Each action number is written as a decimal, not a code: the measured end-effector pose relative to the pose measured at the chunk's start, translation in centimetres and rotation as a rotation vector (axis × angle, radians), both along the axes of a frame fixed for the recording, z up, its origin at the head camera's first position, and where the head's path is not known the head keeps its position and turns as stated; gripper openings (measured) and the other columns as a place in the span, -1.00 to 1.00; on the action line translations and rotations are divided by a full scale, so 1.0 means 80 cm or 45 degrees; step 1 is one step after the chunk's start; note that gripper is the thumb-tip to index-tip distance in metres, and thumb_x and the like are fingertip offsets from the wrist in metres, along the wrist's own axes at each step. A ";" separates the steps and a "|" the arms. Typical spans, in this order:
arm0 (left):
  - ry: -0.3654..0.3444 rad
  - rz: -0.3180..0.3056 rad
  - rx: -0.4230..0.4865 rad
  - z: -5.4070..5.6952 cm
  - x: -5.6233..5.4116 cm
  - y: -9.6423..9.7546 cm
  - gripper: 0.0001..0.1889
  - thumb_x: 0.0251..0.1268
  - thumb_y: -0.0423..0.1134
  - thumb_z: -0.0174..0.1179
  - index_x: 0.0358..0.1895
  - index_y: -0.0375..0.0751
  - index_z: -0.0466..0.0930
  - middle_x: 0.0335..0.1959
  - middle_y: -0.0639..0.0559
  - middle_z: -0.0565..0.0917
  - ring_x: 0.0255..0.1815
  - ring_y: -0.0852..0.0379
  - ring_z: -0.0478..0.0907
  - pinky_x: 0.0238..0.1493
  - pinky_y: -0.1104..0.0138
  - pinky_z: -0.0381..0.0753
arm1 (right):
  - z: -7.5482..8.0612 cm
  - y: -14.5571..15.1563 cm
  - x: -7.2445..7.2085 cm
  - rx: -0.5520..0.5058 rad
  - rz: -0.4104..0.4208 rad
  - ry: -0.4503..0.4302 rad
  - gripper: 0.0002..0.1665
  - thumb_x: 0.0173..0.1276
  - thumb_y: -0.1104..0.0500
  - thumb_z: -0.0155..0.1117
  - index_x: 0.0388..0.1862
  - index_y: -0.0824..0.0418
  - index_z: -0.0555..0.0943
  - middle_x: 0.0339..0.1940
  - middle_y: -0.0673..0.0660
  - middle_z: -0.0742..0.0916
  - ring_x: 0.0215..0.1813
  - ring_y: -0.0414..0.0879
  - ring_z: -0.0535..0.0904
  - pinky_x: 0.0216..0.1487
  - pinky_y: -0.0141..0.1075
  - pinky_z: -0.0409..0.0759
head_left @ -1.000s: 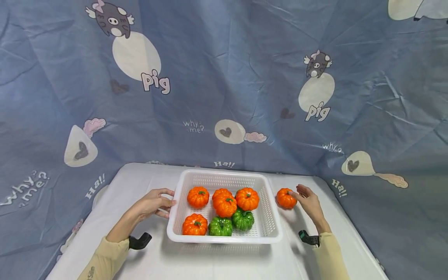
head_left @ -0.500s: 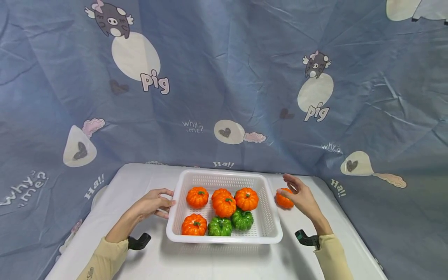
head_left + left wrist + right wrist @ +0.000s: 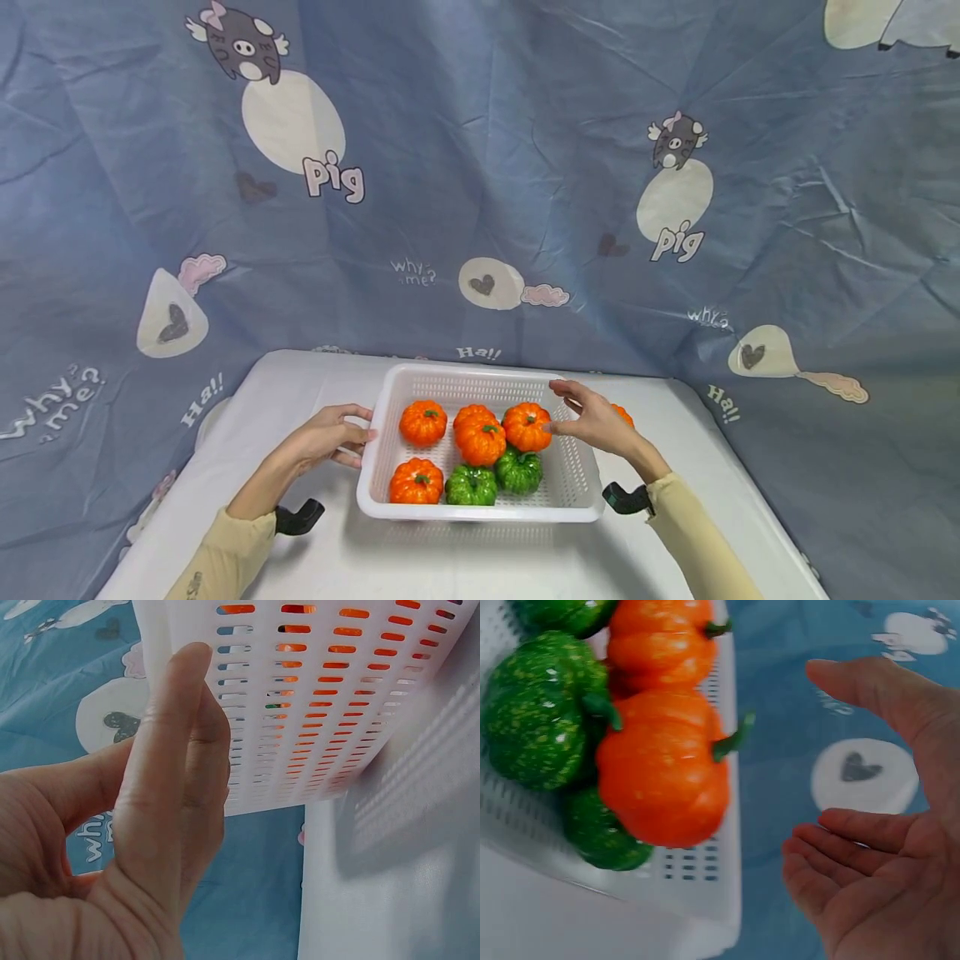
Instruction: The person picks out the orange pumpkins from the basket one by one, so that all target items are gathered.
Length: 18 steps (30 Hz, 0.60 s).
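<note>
A white perforated basket point(image 3: 480, 514) holds several small orange pumpkins point(image 3: 416, 482) and green pumpkins point(image 3: 471, 486). My left hand point(image 3: 330, 433) touches the basket's left side with straight fingers; in the left wrist view those fingers point(image 3: 154, 787) lie along the outside of the slotted wall point(image 3: 300, 682). Over the right rim, my right hand point(image 3: 596, 421) reaches with thumb and fingers spread and nothing between them. Nearest to its fingertips is an orange pumpkin point(image 3: 527, 427) at the basket's right. Another orange pumpkin point(image 3: 622, 414) lies on the table beyond the basket, mostly hidden by the right hand.
The table has a white cover point(image 3: 300, 383). A blue printed cloth point(image 3: 480, 183) hangs behind it and along both sides. Black wrist-worn devices point(image 3: 298, 517) sit on both forearms. In the right wrist view, green pumpkins point(image 3: 540, 712) lie close beside the orange ones.
My right hand has moved left, from beside the loose orange pumpkin to over the basket's right rim, now covering most of that pumpkin. The left hand and basket stay put.
</note>
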<state>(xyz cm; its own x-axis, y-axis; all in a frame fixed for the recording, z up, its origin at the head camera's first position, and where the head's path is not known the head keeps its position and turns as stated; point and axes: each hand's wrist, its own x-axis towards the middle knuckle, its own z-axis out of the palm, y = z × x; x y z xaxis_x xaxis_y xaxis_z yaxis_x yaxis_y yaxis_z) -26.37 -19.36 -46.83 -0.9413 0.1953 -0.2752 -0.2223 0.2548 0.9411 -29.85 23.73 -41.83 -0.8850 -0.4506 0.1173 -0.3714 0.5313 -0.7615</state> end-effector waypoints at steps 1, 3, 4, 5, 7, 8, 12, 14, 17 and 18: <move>-0.002 -0.001 0.003 0.000 0.000 0.000 -0.47 0.22 -0.27 0.26 0.20 -0.41 0.34 -0.24 -0.17 0.68 -0.35 0.05 0.68 -0.32 0.13 0.78 | -0.003 -0.003 -0.004 0.014 0.025 -0.029 -0.14 0.12 0.14 0.49 0.35 0.32 0.34 0.35 0.29 0.47 0.39 0.20 0.37 0.46 0.00 0.32; -0.004 -0.002 0.008 0.000 0.000 0.000 -0.48 0.22 -0.28 0.26 0.20 -0.42 0.34 -0.25 -0.17 0.68 -0.35 0.06 0.67 -0.33 0.14 0.78 | -0.006 -0.009 -0.009 0.036 0.069 -0.090 -0.13 0.12 0.14 0.49 0.36 0.33 0.32 0.37 0.29 0.45 0.42 0.20 0.33 0.47 0.01 0.29; -0.004 -0.003 0.007 -0.001 0.000 0.000 -0.48 0.22 -0.28 0.26 0.20 -0.42 0.34 -0.26 -0.17 0.67 -0.36 0.06 0.67 -0.34 0.15 0.78 | -0.009 -0.011 -0.012 0.047 0.089 -0.117 -0.13 0.13 0.14 0.48 0.37 0.35 0.31 0.38 0.30 0.44 0.43 0.21 0.32 0.48 0.02 0.28; -0.004 -0.004 0.005 -0.001 0.000 0.000 -0.48 0.22 -0.28 0.26 0.20 -0.42 0.35 -0.27 -0.17 0.67 -0.37 0.07 0.66 -0.34 0.16 0.78 | -0.011 -0.013 -0.015 0.056 0.113 -0.142 -0.12 0.13 0.16 0.48 0.37 0.36 0.30 0.39 0.32 0.42 0.43 0.22 0.30 0.48 0.04 0.27; -0.009 -0.003 0.005 -0.001 -0.001 0.000 -0.48 0.22 -0.29 0.26 0.20 -0.42 0.35 -0.29 -0.17 0.67 -0.38 0.07 0.66 -0.35 0.17 0.78 | -0.016 -0.017 -0.020 0.075 0.157 -0.178 -0.11 0.12 0.20 0.47 0.37 0.40 0.27 0.39 0.38 0.39 0.44 0.26 0.27 0.48 0.08 0.25; -0.009 -0.004 0.003 -0.001 0.000 0.000 -0.48 0.22 -0.29 0.26 0.20 -0.42 0.35 -0.29 -0.18 0.67 -0.38 0.07 0.66 -0.35 0.17 0.78 | -0.018 -0.019 -0.021 0.091 0.173 -0.185 -0.10 0.11 0.22 0.47 0.37 0.42 0.26 0.38 0.40 0.39 0.44 0.28 0.27 0.48 0.10 0.25; -0.009 0.001 -0.001 0.001 0.000 0.001 -0.48 0.23 -0.29 0.26 0.21 -0.42 0.35 -0.29 -0.19 0.68 -0.37 0.07 0.67 -0.35 0.17 0.78 | -0.027 -0.022 -0.028 0.156 0.192 -0.186 -0.04 0.04 0.23 0.52 0.37 0.45 0.25 0.33 0.39 0.45 0.39 0.28 0.33 0.44 0.13 0.29; -0.007 0.000 0.001 0.002 0.001 0.002 -0.48 0.23 -0.29 0.25 0.20 -0.42 0.35 -0.29 -0.19 0.68 -0.37 0.07 0.67 -0.35 0.17 0.78 | -0.030 -0.023 -0.028 0.185 0.167 -0.190 0.00 0.00 0.22 0.55 0.37 0.44 0.26 0.30 0.33 0.50 0.36 0.23 0.38 0.43 0.11 0.31; -0.008 0.006 0.006 0.004 0.002 0.001 -0.49 0.23 -0.30 0.25 0.20 -0.43 0.35 -0.29 -0.18 0.68 -0.38 0.07 0.67 -0.35 0.18 0.78 | -0.033 -0.025 -0.030 0.210 0.132 -0.187 0.02 -0.05 0.24 0.58 0.36 0.44 0.27 0.25 0.30 0.54 0.32 0.20 0.41 0.42 0.12 0.33; -0.007 0.006 0.007 0.004 0.002 0.001 -0.49 0.23 -0.30 0.25 0.20 -0.43 0.35 -0.29 -0.18 0.67 -0.38 0.08 0.66 -0.36 0.19 0.78 | -0.034 -0.025 -0.030 0.212 0.120 -0.184 0.02 -0.06 0.24 0.58 0.36 0.44 0.28 0.24 0.29 0.55 0.32 0.20 0.42 0.42 0.12 0.33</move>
